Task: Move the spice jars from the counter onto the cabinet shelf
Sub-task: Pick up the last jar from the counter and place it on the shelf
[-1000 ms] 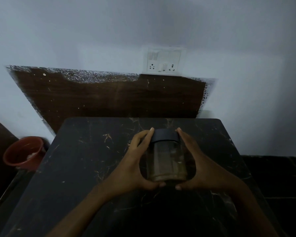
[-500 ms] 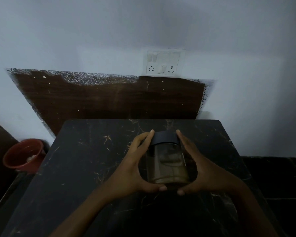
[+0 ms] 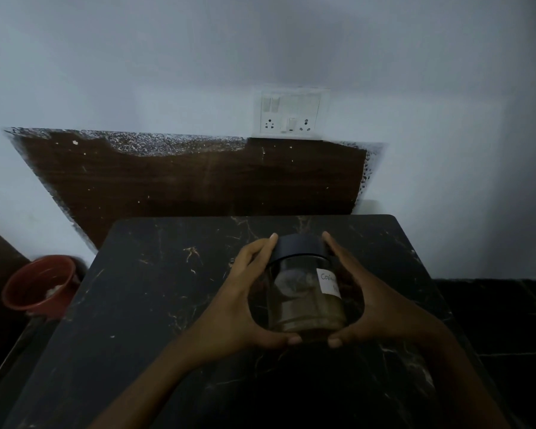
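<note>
The left hand (image 3: 239,311) and right hand (image 3: 381,308) curl around the spice jar (image 3: 304,301), each grip grasping it; clear glass, dark lid (image 3: 299,247), white label (image 3: 330,281).

A clear spice jar (image 3: 304,292) with a dark screw lid (image 3: 297,248), closed, stands roughly upright over the middle of the dark marble-patterned table (image 3: 155,305), towards its right half. It is cupped between the left hand (image 3: 245,305) and the right hand (image 3: 375,301), fingertips at the lid and thumbs meeting under its near base. Brownish powder fills its lower part. A white handwritten label (image 3: 329,281) on its right side is only partly legible. Whether the base touches the table cannot be told.
</note>
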